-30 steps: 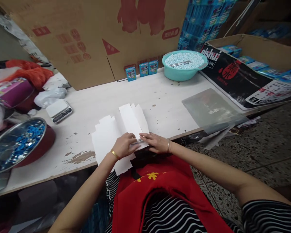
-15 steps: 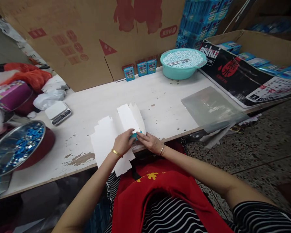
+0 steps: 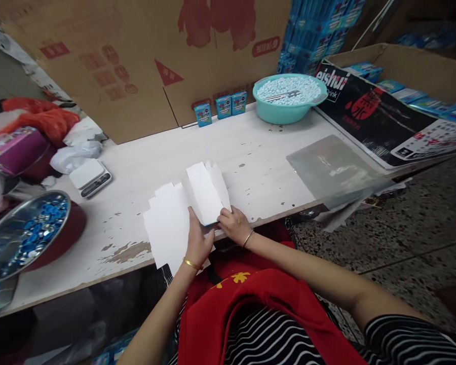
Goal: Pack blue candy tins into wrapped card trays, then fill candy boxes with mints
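Observation:
A partly folded small carton (image 3: 205, 188), white on its inner side with a thin blue edge at the near end, lies near the table's front edge. My right hand (image 3: 234, 226) has its bent fingers on the carton's near right corner. Along the carton's left side is my left hand (image 3: 198, 238), index finger stretched forward and thumb apart, holding nothing that I can see. Flat white carton blanks (image 3: 165, 223) lie under and beside my left hand.
Behind stand several blue candy boxes (image 3: 204, 115) against a large cardboard box (image 3: 137, 61). A turquoise basin (image 3: 283, 113) of pale pellets holds metal tongs. Left are a small scale (image 3: 91, 177) and a steel bowl (image 3: 66, 223) of blue wrapped pieces. Plastic sheets (image 3: 330, 165) lie right.
My left hand has let go of the blue flap at the carton's near end and drawn back, fingers spreading. That blue flap is now folded down, and my right fingers have curled at the corner.

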`<state>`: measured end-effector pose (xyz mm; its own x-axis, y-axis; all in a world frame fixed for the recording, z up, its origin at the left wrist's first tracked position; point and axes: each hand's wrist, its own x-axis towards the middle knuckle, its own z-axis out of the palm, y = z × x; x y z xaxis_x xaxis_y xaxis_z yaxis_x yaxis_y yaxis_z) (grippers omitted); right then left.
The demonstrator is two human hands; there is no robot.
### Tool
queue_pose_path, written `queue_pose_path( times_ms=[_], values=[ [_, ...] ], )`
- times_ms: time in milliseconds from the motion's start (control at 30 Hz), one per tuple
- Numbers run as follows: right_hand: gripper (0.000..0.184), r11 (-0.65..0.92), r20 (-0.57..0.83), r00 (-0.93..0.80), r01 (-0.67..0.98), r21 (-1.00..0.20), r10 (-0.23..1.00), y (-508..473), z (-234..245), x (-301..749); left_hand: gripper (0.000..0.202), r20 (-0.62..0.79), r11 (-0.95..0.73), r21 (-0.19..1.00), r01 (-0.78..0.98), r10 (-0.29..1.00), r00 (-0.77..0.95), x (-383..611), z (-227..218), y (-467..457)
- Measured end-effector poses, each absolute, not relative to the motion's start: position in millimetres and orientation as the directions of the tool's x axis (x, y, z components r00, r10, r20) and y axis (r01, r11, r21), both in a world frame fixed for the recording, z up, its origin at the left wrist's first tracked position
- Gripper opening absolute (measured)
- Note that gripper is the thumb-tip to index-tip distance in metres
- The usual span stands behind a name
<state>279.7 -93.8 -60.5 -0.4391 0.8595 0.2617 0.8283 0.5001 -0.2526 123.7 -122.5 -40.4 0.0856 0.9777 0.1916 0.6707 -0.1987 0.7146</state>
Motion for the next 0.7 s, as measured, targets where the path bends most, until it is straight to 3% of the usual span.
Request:
queue_pose_path(
  times_ms=[67, 100, 167, 267, 467, 700],
  values=[
    [0.018, 0.487, 0.247, -0.432, 0.84, -0.241, 0.867, -93, -60, 278, 0.074, 0.223, -0.289, 0.497, 0.818, 0.954, 0.201, 124, -17, -115],
    [0.019, 0.483, 0.239, -0.431, 0.843, -0.237, 0.87, -92, -60, 278, 0.058, 0.167, -0.346, 0.358, 0.868, 0.938, 0.305, 126, -5, -110],
    [0.018, 0.477, 0.233, -0.428, 0.848, -0.231, 0.873, -92, -61, 277, 0.031, -0.091, -0.443, 0.129, 0.887, 0.886, 0.455, 135, 14, -99],
    [0.016, 0.478, 0.278, -0.413, 0.846, -0.234, 0.867, -96, -66, 276, 0.031, -0.442, -0.5, -0.041, 0.865, 0.786, 0.433, 153, 30, -84],
    [0.02, 0.528, 0.438, -0.377, 0.795, -0.3, 0.816, -104, -80, 275, 0.025, -0.658, -0.475, -0.027, 0.879, 0.671, 0.343, 163, 30, -62],
    [0.03, 0.577, 0.497, -0.403, 0.772, -0.266, 0.768, -110, -90, 278, 0.016, -0.819, -0.368, 0.209, 0.906, 0.44, 0.368, 161, 28, -35]
  ],
)
